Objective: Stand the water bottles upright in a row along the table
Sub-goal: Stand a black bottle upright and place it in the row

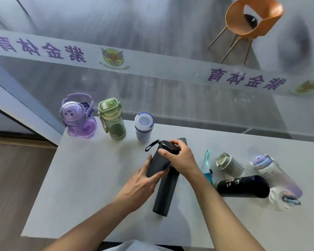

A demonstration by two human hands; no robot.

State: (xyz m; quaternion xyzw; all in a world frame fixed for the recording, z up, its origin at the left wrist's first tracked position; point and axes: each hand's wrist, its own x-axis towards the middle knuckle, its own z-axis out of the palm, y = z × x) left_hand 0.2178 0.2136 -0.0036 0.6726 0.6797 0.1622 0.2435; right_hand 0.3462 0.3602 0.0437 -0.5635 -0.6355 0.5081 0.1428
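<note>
Held bottle: dark bottle point(157, 163) tilted above mid-table, left hand point(143, 180) gripping its body, right hand point(179, 156) clasping its cap.
Open room: bare table point(83, 187) on the left and along the near edge.
Row: purple bottle point(78, 116), green bottle point(112, 120), white bottle point(143, 125) upright at the far edge.
Around: second dark bottle point(164, 194) lies beneath; black bottle point(243, 186) and others lie right.
Unclear: rightmost bottles blurred.

Both forearms are bare; a pale garment point(134, 246) covers the torso.
</note>
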